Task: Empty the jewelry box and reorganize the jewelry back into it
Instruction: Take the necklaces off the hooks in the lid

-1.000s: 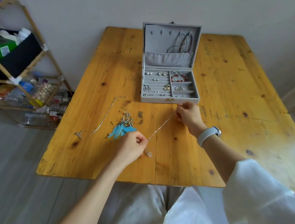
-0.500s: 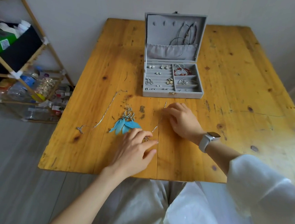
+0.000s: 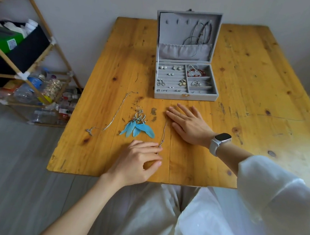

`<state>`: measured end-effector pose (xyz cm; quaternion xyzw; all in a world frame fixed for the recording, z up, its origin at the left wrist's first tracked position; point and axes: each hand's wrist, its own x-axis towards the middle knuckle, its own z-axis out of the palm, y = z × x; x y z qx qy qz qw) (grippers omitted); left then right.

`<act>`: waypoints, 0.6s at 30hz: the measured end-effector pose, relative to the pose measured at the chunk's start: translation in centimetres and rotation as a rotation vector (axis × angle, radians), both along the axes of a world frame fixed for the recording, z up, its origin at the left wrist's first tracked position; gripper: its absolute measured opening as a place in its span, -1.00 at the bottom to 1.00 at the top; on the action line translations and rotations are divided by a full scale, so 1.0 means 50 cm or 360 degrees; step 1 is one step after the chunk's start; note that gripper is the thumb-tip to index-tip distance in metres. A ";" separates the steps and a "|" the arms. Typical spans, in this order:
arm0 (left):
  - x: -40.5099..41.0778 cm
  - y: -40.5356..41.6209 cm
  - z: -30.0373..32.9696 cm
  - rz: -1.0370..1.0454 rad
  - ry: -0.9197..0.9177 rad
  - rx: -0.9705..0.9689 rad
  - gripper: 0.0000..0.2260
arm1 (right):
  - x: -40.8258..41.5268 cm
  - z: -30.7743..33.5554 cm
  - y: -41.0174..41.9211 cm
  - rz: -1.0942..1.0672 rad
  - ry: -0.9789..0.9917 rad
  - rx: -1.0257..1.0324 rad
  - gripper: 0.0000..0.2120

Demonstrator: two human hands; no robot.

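1. Our right hand (image 3: 188,125) lay flat on the worktop (image 3: 254,88), fingers straight and spread, palm down, holding nothing. A white watch (image 3: 220,141) sat on that wrist.
2. Our left hand (image 3: 137,162) rested nearer the worktop's front edge, fingers loosely bent, fingertips right by the lower end of a thin silver necklace (image 3: 163,133). Honestly couldn't tell if it was pinching the chain or just touching it.
3. That necklace ran in a line between the two hands, its far end near the right hand's fingertips.
4. The blue feather earrings (image 3: 137,125) lay just beyond the left hand, and another silver chain (image 3: 116,112) was further out to that hand's left.
5. The grey jewelry box (image 3: 187,64) stood open just past the right hand's fingertips, lid upright, with earrings, a red bead bracelet (image 3: 196,73) and other small bits in its compartments.
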<state>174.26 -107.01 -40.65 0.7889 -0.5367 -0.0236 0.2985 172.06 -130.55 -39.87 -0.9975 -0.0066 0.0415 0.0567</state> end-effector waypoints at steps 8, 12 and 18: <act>-0.003 0.000 -0.007 0.0037 -0.0041 -0.0137 -0.80 | 0.011 0.006 0.001 0.0030 -0.0103 0.0072 -0.55; -0.003 0.000 -0.012 0.0069 -0.0166 0.0005 -0.73 | 0.008 -0.007 0.014 -0.0010 -0.0076 0.0039 -0.53; -0.007 0.010 -0.018 0.0040 -0.0181 -0.0004 -0.76 | 0.047 0.006 0.022 0.0035 -0.0024 0.0075 -0.53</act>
